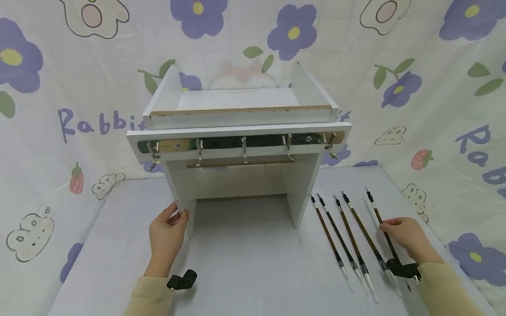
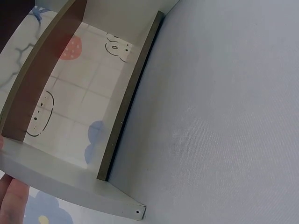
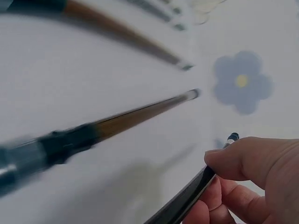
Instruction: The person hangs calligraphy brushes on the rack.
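Observation:
A white wooden rack (image 1: 237,128) stands upright in the middle of the head view, with an open tray on top and a metal strip of hooks (image 1: 243,150) along its front. My left hand (image 1: 168,235) grips the front edge of its left side panel (image 1: 181,188) between thumb and fingers. At the right, my right hand (image 1: 409,237) pinches a dark-handled writing brush (image 1: 389,242) partway along its handle. The right wrist view shows thumb and fingertips around that brush (image 3: 187,198). Its hanging loop points toward the back.
Several more writing brushes (image 1: 352,240) lie side by side between the rack and my right hand, clear-capped ends toward me. White cloth covers the table (image 1: 245,263). A curtain with flowers and rabbits (image 1: 245,39) hangs behind and at both sides.

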Demonstrator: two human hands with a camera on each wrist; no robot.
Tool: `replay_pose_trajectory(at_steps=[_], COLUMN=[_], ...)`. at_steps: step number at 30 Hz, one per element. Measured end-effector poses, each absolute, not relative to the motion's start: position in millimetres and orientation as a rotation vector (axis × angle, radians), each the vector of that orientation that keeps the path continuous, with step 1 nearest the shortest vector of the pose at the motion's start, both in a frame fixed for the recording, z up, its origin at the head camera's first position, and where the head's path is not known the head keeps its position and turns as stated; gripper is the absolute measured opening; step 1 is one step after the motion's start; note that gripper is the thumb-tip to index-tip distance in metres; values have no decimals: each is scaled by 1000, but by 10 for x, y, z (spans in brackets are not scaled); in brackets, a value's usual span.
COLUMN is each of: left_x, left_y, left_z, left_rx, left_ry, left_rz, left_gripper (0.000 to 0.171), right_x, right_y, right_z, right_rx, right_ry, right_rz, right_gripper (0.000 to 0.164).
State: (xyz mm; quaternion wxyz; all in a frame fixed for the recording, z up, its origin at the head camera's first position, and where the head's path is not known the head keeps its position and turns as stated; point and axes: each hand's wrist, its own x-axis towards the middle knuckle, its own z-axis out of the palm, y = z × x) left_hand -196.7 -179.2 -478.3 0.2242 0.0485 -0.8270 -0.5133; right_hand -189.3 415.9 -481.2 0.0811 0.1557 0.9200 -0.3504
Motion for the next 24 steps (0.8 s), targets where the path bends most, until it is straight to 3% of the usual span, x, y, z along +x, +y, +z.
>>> replay_pose_trajectory(at_steps=[9, 19, 24], left_x=[-1956, -1969, -1961], left_y=[-1794, -1777, -1765], left_z=[-4770, -4778, -4766], left_rx=[142, 157, 157], left_ry=[-2273, -2295, -2303], left_rz=[-1435, -1426, -1435], left_gripper=[37, 37, 38], right_x=[-1761, -1553, -1502], right_y=[3851, 3511, 3436], right_z=[-4301, -3993, -3948], right_rx=[281, 190, 65], right_ry=[2884, 2997, 3015], right_rz=[-1161, -1271, -1379], right_gripper=[57, 54, 44])
